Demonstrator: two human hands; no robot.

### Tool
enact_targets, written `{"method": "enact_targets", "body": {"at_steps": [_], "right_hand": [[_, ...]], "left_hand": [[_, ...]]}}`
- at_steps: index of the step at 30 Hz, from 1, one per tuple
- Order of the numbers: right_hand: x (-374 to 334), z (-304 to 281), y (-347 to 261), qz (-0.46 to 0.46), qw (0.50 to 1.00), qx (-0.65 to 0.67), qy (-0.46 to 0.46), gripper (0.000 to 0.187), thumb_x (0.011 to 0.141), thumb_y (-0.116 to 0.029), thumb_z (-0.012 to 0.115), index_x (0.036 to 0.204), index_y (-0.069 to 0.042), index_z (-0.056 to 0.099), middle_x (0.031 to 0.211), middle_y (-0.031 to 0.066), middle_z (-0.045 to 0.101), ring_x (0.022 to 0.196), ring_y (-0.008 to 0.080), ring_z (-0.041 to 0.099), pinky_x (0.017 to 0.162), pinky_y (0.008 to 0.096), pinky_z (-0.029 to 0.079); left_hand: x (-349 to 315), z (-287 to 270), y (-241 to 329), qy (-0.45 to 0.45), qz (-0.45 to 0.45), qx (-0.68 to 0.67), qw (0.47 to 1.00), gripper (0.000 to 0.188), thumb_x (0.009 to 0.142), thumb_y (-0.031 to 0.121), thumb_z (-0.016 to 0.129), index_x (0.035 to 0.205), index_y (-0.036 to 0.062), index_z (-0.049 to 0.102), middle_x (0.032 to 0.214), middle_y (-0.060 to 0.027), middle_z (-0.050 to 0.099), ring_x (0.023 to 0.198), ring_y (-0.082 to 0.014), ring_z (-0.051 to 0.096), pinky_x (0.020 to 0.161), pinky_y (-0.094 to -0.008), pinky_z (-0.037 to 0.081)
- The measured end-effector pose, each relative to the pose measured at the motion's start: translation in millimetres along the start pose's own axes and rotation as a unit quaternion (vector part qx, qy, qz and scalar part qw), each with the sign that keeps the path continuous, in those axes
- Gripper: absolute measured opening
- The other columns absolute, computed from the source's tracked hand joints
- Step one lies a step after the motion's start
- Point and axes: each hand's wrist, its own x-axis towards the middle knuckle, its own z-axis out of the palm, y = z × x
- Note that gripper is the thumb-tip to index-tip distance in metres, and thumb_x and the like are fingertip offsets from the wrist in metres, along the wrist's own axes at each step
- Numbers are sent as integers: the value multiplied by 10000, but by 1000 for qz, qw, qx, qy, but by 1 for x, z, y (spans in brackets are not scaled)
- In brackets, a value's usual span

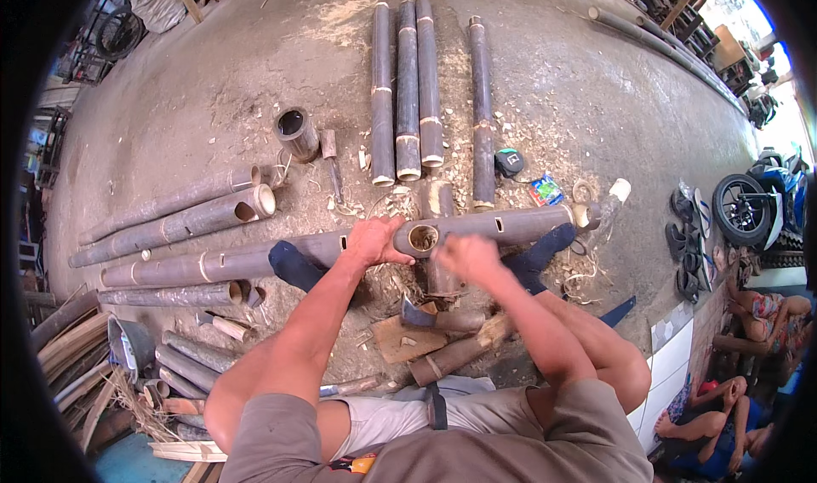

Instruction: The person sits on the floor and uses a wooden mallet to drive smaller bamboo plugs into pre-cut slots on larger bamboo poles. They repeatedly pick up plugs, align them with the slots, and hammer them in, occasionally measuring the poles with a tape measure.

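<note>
A long dark bamboo pole [315,249] lies crosswise in front of me, with a round hole [423,238] cut through its upper wall. My left hand [373,241] grips the pole just left of the hole, fingers toward the far side and thumb toward the near side. Just right of the hole is my right hand [470,258], blurred by motion. Its fingers look curled closed; what they hold, if anything, I cannot make out. Smaller slots are cut farther along the pole. A thicker bamboo piece [442,280] lies underneath it. My dark-socked feet [296,266] touch the pole on both sides.
Near my legs lie a hatchet [419,314] and a bamboo offcut [451,357]. Beyond the pole are several cut bamboo lengths [408,91], a tape measure [509,162], a bamboo cup [298,136] and wood chips. Sandals [686,236] and a motorbike [757,202] stand right; people [715,415] sit lower right.
</note>
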Motion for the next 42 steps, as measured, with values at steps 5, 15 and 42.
{"method": "enact_targets", "body": {"at_steps": [5,15,42], "right_hand": [[91,13,80,171,965,54,193,637,916,-571,705,1182,4,647,1176,295,736,1055,462,739,948,570,575],[146,43,101,252,912,268,182,830,868,-455,752,1406,123,497,1231,304,712,1104,436,728,955,499,575],[-175,113,-14,-4,946,276,167,592,949,-324,736,1416,8,588,1282,314,656,1188,496,628,995,550,509]], "left_hand": [[2,9,13,87,32,30,995,920,630,628,918,1375,165,642,1152,-146,746,1088,-369,715,906,-499,572],[-6,9,11,104,37,19,994,932,631,658,903,1372,155,646,1159,-129,733,1114,-344,708,931,-491,574],[-19,-163,103,518,136,-601,593,398,901,216,853,1125,11,596,892,-105,718,739,-207,725,703,-345,593]]}}
